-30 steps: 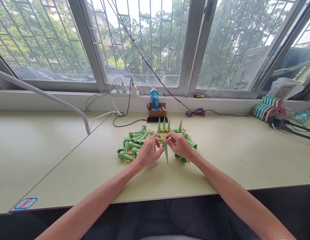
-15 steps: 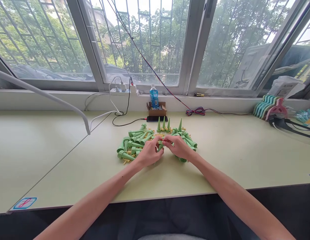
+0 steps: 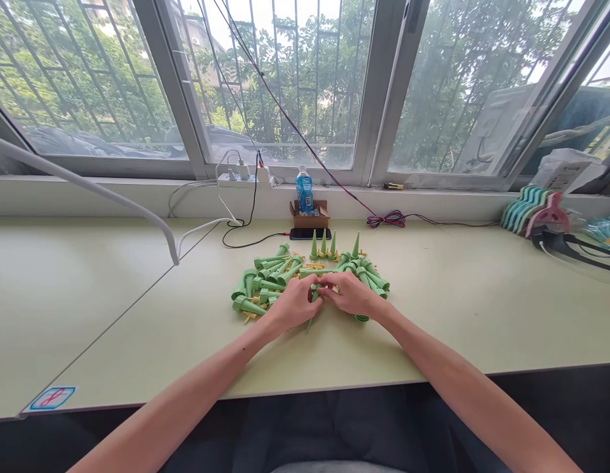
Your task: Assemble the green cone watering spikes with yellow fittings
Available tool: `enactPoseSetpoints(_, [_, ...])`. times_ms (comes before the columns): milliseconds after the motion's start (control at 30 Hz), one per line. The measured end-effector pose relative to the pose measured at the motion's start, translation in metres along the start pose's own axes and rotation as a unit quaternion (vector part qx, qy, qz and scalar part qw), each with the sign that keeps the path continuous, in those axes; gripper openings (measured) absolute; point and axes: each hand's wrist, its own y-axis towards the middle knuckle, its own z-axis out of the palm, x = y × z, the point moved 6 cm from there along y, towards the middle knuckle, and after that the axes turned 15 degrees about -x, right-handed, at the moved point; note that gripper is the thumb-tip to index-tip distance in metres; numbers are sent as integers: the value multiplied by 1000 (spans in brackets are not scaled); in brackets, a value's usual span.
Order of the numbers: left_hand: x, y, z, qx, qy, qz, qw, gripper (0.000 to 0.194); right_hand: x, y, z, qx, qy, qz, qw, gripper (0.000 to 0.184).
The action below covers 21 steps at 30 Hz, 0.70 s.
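Observation:
A heap of green plastic cone spikes (image 3: pixel 265 282) mixed with small yellow parts lies in the middle of the pale green table (image 3: pixel 457 309). Several cones (image 3: pixel 323 244) stand upright at the heap's far edge. My left hand (image 3: pixel 292 305) and my right hand (image 3: pixel 351 294) meet over the heap's near side, fingers closed together on one green cone spike (image 3: pixel 312 314) whose tip points down toward me between the hands. What the fingertips pinch at its top is hidden.
Behind the heap lie a black phone (image 3: pixel 309 233), a small cardboard box (image 3: pixel 309 215) and a blue-labelled bottle (image 3: pixel 305 189) on the sill. Cables (image 3: pixel 386 220) run along the window. A white lamp arm (image 3: pixel 112 197) crosses at left. Coloured items (image 3: pixel 531 210) sit at far right.
One second ago the cone hung long and plain between my fingertips. Both hands have closed together around its top, and only its tip shows below them now.

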Motion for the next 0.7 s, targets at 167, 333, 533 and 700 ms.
enactPoseSetpoints(167, [-3, 1, -2, -7, -1, -10, 1000, 14, -1, 0, -4, -10, -6, 2, 1000, 16])
enactPoseSetpoints(333, [-3, 0, 0, -14, 14, -22, 1000, 17, -5, 3, -9, -48, -29, -5, 998, 18])
enactPoseSetpoints(533, [-5, 0, 3, -23, 55, -7, 998, 18, -11, 4, -13, -81, -44, -13, 996, 21])
enactPoseSetpoints(700, [-3, -1, 5, -38, 38, -10, 999, 24, -13, 4, -14, -89, -45, -14, 995, 23])
